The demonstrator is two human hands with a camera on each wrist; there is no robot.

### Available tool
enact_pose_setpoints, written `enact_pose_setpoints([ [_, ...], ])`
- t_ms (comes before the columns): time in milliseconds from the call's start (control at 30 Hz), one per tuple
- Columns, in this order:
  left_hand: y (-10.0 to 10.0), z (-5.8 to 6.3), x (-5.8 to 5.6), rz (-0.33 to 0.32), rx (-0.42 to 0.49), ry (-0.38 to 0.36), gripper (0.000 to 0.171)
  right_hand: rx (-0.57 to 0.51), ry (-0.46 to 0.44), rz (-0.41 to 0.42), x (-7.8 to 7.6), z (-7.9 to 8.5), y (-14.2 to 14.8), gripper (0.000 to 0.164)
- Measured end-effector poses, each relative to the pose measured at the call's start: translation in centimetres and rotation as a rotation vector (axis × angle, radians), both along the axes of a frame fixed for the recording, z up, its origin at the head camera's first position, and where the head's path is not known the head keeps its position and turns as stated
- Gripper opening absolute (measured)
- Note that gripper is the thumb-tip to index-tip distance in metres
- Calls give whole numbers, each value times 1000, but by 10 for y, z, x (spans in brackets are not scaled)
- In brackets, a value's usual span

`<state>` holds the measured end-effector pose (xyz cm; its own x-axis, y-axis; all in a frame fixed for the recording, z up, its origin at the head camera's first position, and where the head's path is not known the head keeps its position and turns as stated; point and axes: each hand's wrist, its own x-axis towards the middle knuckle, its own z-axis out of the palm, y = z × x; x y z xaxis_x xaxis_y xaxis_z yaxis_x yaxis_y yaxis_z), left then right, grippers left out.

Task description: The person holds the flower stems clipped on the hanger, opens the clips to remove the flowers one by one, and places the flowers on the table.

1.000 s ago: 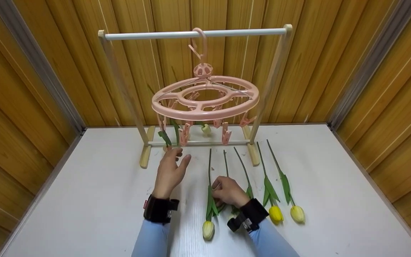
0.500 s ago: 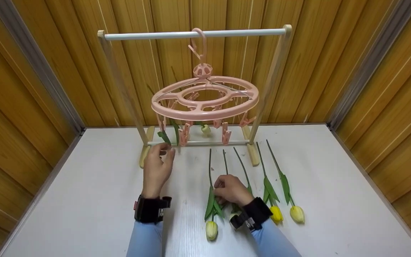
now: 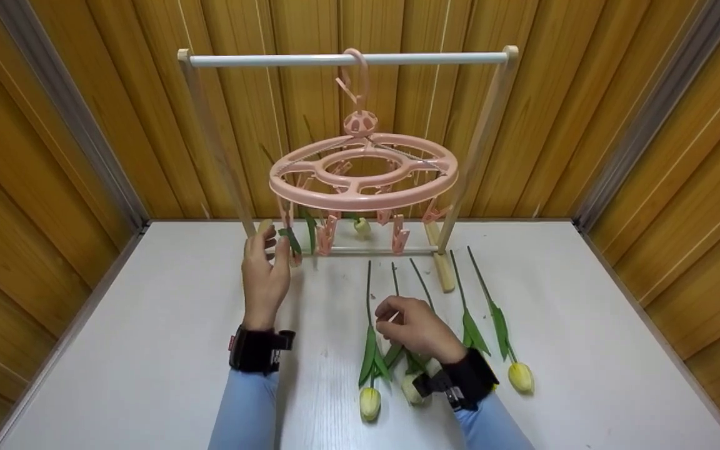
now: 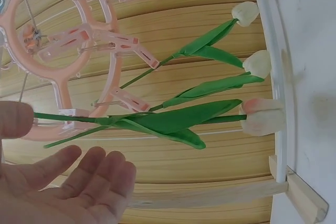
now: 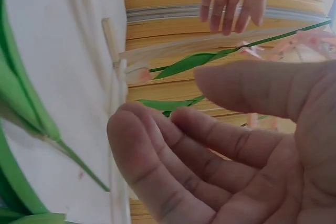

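Tulips hang bloom-down from a pink hanger (image 3: 363,201), and we see the nearest, a pink-tinged tulip (image 4: 178,118), at its left side. Just beside that flower is the left hand (image 3: 264,275), fingers extended and thumb apart; its grip is wide and has hold of nothing, though we cannot tell whether the thumb touches the stem. We find the right hand (image 3: 419,328) raised over the flowers on the white table (image 3: 166,350), its fingers loosely bent, the thumb apart from them and the grip empty. Under and around it we count five stems in a row; the cream tulip (image 3: 370,403) lies leftmost, the pale yellow tulip (image 3: 520,378) rightmost, and the blooms between are partly hidden. Above, we see the hanger hooked over a white rail (image 3: 272,60). Each wrist wears a black cuff, and we see blue sleeves below.
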<state>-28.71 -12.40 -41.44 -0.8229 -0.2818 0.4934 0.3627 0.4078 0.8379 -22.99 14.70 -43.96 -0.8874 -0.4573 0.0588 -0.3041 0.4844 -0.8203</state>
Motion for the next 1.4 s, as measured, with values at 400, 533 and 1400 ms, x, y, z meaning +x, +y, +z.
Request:
enact_pose_setpoints([
  [400, -6, 20, -20, -192, 150, -187, 52, -61, 246, 73, 18, 28, 9, 20],
  [533, -8, 23, -24, -232, 180, -214, 53, -123, 341, 50, 16, 29, 7, 21],
  [1400, 8, 21, 5, -291, 106, -126, 47, -180, 436, 20, 16, 28, 5, 17],
])
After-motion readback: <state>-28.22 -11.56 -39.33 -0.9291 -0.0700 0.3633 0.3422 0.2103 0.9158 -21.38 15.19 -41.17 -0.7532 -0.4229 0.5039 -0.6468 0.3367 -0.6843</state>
